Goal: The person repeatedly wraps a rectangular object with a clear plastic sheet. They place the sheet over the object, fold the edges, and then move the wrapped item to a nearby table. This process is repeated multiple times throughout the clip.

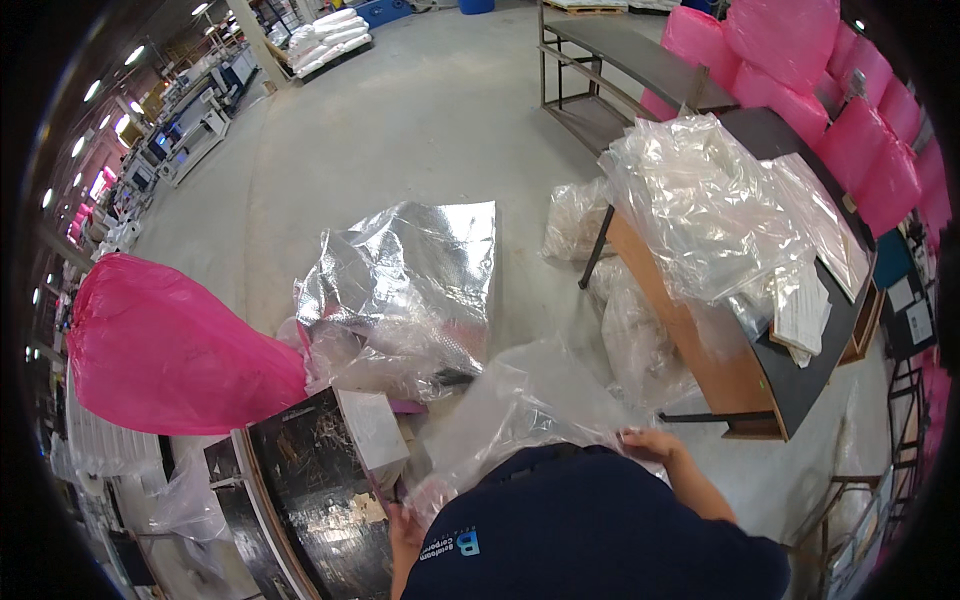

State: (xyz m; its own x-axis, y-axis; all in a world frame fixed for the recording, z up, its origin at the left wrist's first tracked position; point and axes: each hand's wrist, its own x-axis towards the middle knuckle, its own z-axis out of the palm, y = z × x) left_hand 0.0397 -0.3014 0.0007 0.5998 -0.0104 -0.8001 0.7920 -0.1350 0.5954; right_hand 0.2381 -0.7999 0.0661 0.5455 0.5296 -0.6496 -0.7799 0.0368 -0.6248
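A large clear plastic bag point(520, 400) spreads out in front of my body, its near edge running between my two hands. My right hand point(652, 446) pinches the bag's right edge with the fingers closed. My left hand point(404, 526) is closed on the bag's left edge, low beside the dark worn bench point(325, 490); my torso hides part of the bag there. A white block-like box point(372, 430) stands at the bench's edge just beyond my left hand. Past the bag, a shiny silver bubble-foil sheet point(410, 265) lies over crumpled clear bubble wrap point(400, 365).
A full pink bag point(180, 350) bulges at the left. On the right, a dark-topped table point(800, 390) carries a heap of clear plastic bags point(700, 210). More plastic point(630, 310) is bundled beneath it. Pink bags point(780, 60) are stacked behind, near a long metal-framed bench point(630, 50).
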